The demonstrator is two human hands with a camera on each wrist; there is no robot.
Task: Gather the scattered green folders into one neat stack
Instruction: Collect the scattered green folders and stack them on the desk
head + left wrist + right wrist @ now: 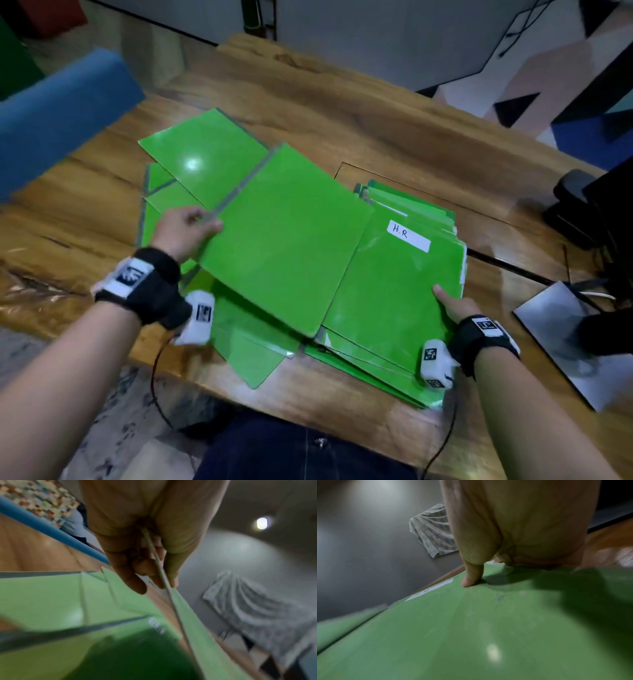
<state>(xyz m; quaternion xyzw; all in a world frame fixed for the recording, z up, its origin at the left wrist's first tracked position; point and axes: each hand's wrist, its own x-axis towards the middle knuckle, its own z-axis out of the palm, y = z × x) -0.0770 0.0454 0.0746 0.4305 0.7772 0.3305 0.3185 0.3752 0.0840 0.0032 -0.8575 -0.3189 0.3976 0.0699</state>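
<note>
Left hand grip is clamped on the near-left edge of one green folder: thumb on top, fingers curled under, with the thin edge running between them in the left wrist view. That folder is raised and tilted, its right part overlapping the stack. Still loose to the left on the wooden surface: a glossy folder at the far left, more green sheets half-hidden under it, and one jutting toward the near edge. Right hand grip is closed round the stack's near-right edge, thumb pressing flat on the top folder with the "H.R" label; fingers are under the pile, out of view. The stack itself is fanned, with edges stepping out at the far and near-right sides. Judgement: the step is laying the held folder on the stack. To do it well, the person should carry it right until it sits over the labelled cover, rotate it to match the stack's long edge, lower it flat rather than corner-first, and let go only once it lies down. The right thumb will need to lift clear as the folder arrives, else it gets trapped. The covers look slick and will likely slide, so squaring the pile against the right palm after each drop should help.
</note>
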